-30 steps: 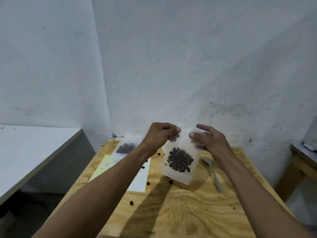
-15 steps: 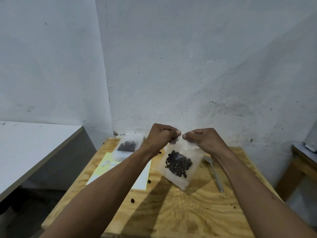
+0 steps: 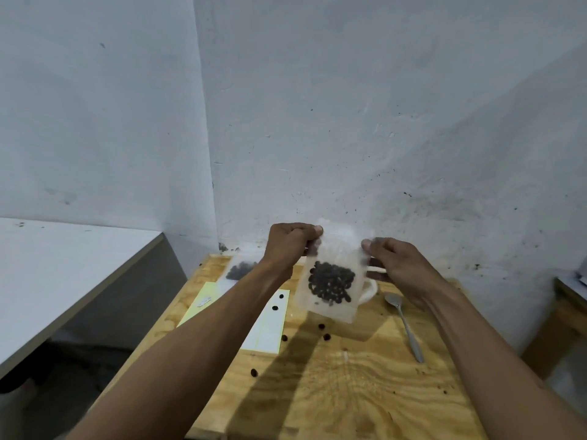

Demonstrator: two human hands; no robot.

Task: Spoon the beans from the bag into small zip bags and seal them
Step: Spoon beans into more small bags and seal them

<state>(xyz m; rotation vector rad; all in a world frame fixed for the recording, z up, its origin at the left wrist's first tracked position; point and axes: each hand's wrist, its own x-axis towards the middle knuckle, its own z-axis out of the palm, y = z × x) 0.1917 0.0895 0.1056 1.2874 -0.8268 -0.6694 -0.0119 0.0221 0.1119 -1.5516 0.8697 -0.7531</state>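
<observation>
The scene is dim and cool, with a grey-blue cast over the wall (image 3: 349,122). Light seems to come from above and behind the person, since the forearms throw broad dark shadows forward across the table (image 3: 349,392), though the source itself is not visible. The shadows have soft edges. There is no harsh glare; the spoon (image 3: 403,322) shows only a dull sheen. The zip bag (image 3: 330,281) is hazy at its top edge, likely from motion blur, and the beans inside read as a dark, soft clump. Wide-angle distortion bows the wall corner and stretches the forearms toward the lower corners. Fine detail is smeared throughout.
</observation>
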